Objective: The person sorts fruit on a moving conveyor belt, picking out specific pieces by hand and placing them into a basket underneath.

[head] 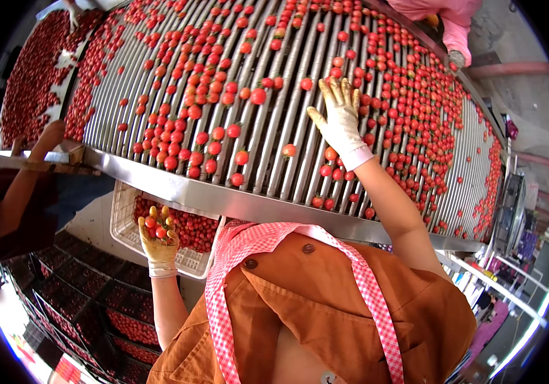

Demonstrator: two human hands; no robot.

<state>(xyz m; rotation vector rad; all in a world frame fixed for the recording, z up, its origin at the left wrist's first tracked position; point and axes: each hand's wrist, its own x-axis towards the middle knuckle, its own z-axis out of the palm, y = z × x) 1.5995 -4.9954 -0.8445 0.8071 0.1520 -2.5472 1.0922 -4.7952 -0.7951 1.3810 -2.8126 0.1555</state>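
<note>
My left hand [159, 237], in a stained pale glove, is cupped palm up around several cherry tomatoes [160, 232]. It hovers over a white plastic crate [123, 216] that holds many more tomatoes. My right hand [340, 117], also gloved, lies palm down with fingers spread over the metal roller conveyor [274, 125]. Single tomatoes lie close to its fingertips and wrist, and whether the palm covers any is hidden. Red and orange-red cherry tomatoes [202, 81] rest between the rollers on the left; a denser mass [413, 110] spreads on the right.
A steel rail [197, 192] edges the conveyor before me. Another person's gloved hand [455, 60] is at the far side; a bare hand [51, 134] reaches in at left. Stacked dark crates [87, 307] of tomatoes stand lower left. A tomato-filled bed [34, 72] adjoins the conveyor's left end.
</note>
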